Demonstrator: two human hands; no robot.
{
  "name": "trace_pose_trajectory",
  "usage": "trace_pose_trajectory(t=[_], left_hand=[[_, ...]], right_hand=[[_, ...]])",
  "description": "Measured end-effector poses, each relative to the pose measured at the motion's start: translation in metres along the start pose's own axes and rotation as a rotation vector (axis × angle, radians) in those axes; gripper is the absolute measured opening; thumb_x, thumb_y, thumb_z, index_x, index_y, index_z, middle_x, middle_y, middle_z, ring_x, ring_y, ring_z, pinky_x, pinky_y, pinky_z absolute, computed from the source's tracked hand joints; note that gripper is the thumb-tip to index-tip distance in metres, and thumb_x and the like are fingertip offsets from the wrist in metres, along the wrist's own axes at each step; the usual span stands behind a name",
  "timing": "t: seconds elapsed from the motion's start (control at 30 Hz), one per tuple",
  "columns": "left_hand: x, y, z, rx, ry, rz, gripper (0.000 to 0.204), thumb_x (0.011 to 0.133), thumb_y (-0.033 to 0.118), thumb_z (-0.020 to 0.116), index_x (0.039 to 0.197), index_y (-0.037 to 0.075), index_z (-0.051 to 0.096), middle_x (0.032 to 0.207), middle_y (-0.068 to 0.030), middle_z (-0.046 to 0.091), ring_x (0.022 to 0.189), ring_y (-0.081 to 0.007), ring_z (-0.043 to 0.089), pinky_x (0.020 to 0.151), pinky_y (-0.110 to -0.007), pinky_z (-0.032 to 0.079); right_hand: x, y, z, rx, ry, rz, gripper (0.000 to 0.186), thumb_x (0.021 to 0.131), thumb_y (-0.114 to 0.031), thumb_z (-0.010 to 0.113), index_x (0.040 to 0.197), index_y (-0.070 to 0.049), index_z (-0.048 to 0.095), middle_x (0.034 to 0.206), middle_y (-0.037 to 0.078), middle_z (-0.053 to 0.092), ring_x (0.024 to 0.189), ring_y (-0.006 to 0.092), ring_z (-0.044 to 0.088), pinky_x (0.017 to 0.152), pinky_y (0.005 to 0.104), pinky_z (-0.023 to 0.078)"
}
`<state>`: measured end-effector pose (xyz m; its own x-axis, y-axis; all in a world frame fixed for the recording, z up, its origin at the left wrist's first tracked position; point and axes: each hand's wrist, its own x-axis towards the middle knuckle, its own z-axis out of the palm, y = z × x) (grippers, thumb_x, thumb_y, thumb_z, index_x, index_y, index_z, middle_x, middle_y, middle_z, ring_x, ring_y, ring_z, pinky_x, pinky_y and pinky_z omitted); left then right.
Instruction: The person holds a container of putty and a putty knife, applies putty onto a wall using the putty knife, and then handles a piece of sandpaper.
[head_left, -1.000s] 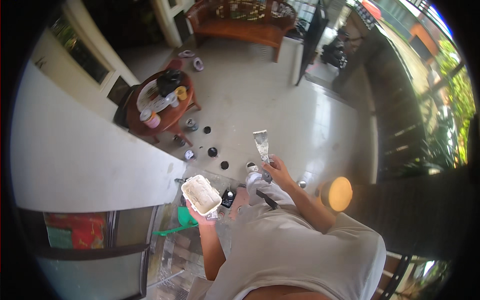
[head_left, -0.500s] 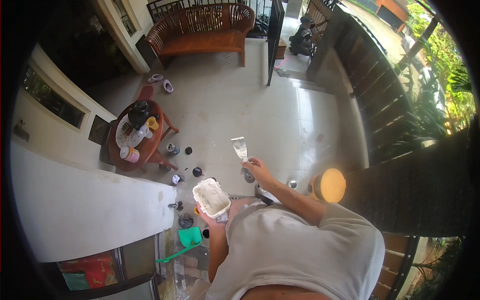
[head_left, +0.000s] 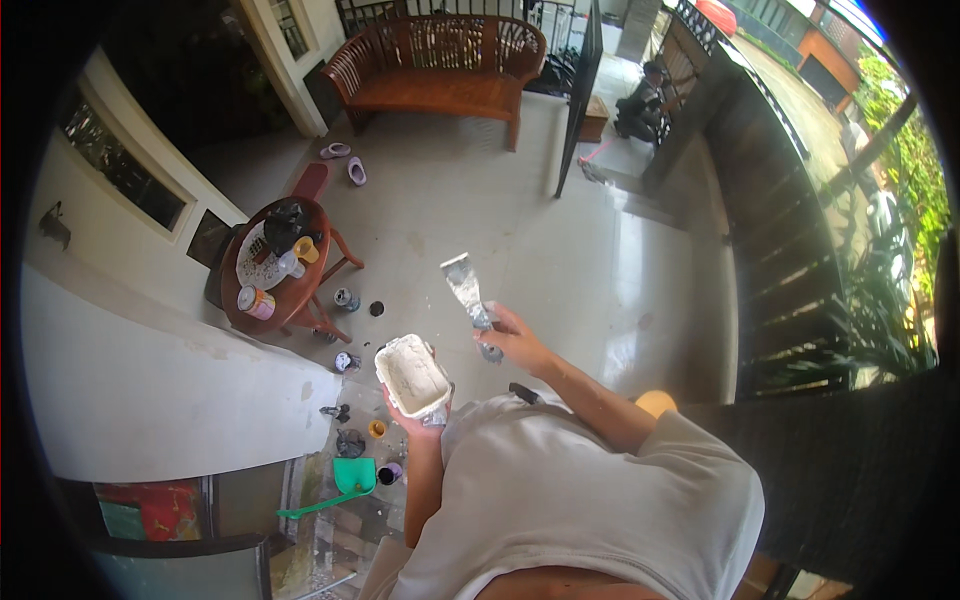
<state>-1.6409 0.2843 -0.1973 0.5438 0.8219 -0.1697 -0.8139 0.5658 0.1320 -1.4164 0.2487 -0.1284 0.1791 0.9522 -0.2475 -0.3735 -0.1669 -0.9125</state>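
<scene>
My left hand (head_left: 410, 418) grips a white rectangular plastic tub (head_left: 414, 372) of pale paste, held out in front of my body. My right hand (head_left: 510, 335) is closed around the handle of a putty knife (head_left: 463, 283), its white-smeared blade pointing up and away from me, a little above and right of the tub, apart from it. Below on the floor beside my left arm are a green dustpan (head_left: 354, 478), a small yellow cup (head_left: 377, 428), a dark bag (head_left: 350, 444) and some paint cans (head_left: 347, 361).
A round wooden table (head_left: 318, 218) with containers and a black bag stands at the left, near slippers (head_left: 356, 171) and a low white wall (head_left: 180, 390). A wooden bench (head_left: 430, 92) is at the back. A crouching person (head_left: 640, 105) is by the railing beyond a dark panel (head_left: 580, 120).
My right hand with the putty knife has moved leftward, closer to the tub in my left hand. The view has shifted slightly; both hands keep hold of the same things.
</scene>
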Motion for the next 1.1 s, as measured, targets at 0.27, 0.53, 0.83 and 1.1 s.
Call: trace_pose_trajectory(t=[0.27,0.53,0.83,1.1], left_hand=[[-0.008,-0.002,0.001,0.081,0.006,0.095,0.072,0.09,0.06,0.044,0.147,0.017,0.039,0.142,-0.0164,0.048,0.104,-0.0392,0.062,0.077,-0.054,0.054],[-0.047,0.015,-0.015,0.029,0.015,0.194,0.075,0.088,0.066,0.044,0.145,0.017,0.04,0.139,-0.0159,0.051,0.097,-0.0392,0.062,0.074,-0.054,0.055],[-0.14,0.102,-0.004,-0.075,0.164,0.355,0.071,0.094,0.061,0.037,0.146,0.014,0.041,0.14,-0.0177,0.051,0.119,-0.0386,0.057,0.094,-0.057,0.05],[-0.255,0.157,-0.029,-0.095,0.232,0.5,0.074,0.093,0.067,0.033,0.144,0.015,0.043,0.132,-0.0133,0.059,0.108,-0.0363,0.064,0.081,-0.05,0.057]], right_hand=[[-0.007,0.006,0.004,-0.065,-0.194,-0.005,0.026,0.094,-0.023,0.066,0.111,-0.007,0.055,0.075,0.0,0.058,0.062,0.0076,0.056,0.05,0.0247,0.043],[-0.017,-0.001,0.034,-0.222,-0.274,0.152,0.025,0.094,-0.03,0.066,0.096,-0.005,0.059,0.064,-0.003,0.052,0.053,0.0051,0.049,0.045,0.0235,0.039],[-0.039,0.031,0.146,-0.193,-0.404,0.062,0.02,0.096,-0.024,0.063,0.095,-0.005,0.059,0.065,-0.002,0.055,0.053,0.0049,0.051,0.046,0.0222,0.039],[-0.083,0.082,0.266,-0.224,-0.795,0.216,0.015,0.095,-0.015,0.062,0.1,-0.001,0.058,0.07,0.004,0.06,0.058,0.0119,0.059,0.051,0.0253,0.046]])
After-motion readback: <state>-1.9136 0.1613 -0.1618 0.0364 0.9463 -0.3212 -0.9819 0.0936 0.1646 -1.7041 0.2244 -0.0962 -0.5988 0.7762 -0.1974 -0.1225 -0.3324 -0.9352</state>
